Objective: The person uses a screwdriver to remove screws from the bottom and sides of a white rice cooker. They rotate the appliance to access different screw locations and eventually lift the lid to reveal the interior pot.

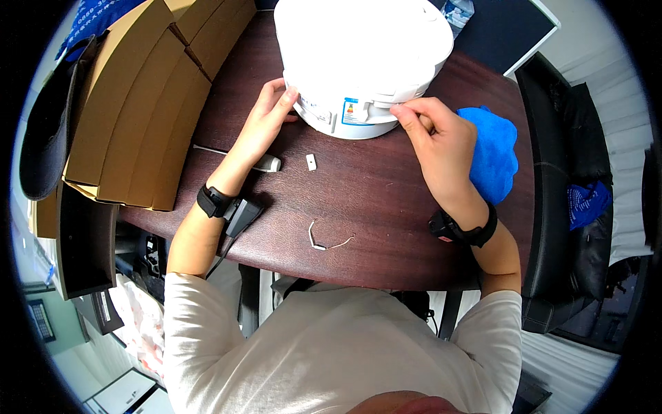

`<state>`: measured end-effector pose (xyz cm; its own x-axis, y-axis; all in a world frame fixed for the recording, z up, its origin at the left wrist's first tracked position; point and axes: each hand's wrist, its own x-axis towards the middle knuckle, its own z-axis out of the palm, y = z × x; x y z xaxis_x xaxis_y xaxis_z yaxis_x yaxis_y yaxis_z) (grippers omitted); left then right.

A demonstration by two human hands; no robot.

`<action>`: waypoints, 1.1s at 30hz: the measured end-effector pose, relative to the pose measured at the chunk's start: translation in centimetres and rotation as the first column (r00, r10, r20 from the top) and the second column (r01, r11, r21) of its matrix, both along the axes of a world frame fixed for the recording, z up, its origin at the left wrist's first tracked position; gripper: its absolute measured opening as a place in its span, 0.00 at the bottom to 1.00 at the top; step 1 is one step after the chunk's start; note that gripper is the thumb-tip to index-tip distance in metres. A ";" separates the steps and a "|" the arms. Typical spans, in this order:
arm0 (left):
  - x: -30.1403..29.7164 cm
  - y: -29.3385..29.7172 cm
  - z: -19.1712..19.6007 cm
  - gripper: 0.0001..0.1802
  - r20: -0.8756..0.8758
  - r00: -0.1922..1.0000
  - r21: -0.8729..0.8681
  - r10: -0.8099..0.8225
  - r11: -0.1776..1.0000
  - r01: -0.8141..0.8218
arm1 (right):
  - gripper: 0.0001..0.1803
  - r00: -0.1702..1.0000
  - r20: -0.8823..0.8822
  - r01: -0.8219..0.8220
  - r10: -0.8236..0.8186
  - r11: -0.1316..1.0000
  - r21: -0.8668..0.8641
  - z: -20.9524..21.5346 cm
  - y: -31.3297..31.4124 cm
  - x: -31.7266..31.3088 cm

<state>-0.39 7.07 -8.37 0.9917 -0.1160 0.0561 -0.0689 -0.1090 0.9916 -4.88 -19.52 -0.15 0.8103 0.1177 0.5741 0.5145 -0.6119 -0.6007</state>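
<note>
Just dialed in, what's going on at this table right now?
A person sits at a dark wooden table with both hands on a large white appliance. The left hand presses against its lower left side; the right hand pinches at its lower rim beside a small label. A blue cloth lies just right of the right hand. A small white piece and a thin bent wire lie on the table nearer the person. Cardboard boxes are stacked at the left.

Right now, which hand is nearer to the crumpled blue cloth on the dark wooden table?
Right. The right hand lies directly beside the crumpled blue cloth, its back against it; the left hand is across the white appliance.
</note>
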 end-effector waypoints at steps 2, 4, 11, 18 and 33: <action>0.1 0.0 -0.1 0.41 0.003 1.000 -0.007 -0.002 1.000 0.002 | 0.06 1.000 0.004 0.025 -0.025 1.000 0.004 -0.2 0.1 0.0; 0.3 0.2 -0.5 0.41 0.013 1.000 -0.003 -0.011 1.000 0.011 | 0.07 0.999 -0.016 0.040 -0.039 0.999 0.021 -0.1 0.1 -0.1; 0.2 0.1 -0.3 0.40 0.011 1.000 0.000 -0.003 1.000 0.003 | 0.13 0.997 -0.001 0.071 -0.071 0.997 -0.008 -0.4 -0.4 0.7; 0.4 0.1 -0.6 0.40 0.016 1.000 0.012 -0.002 1.000 0.002 | 0.28 0.957 -0.289 0.001 0.027 0.995 0.097 -0.9 -0.4 0.6; 0.3 -0.2 -0.4 0.40 0.030 1.000 0.017 0.005 1.000 -0.006 | 0.37 0.529 -0.480 0.033 0.700 0.549 0.835 -3.0 1.7 -0.2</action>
<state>-0.12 6.90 -8.77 0.9902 -0.1119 0.0841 -0.0981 -0.1266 0.9871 -5.12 -17.79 -3.13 0.9193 0.3688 -0.1373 -0.2571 0.2989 -0.9190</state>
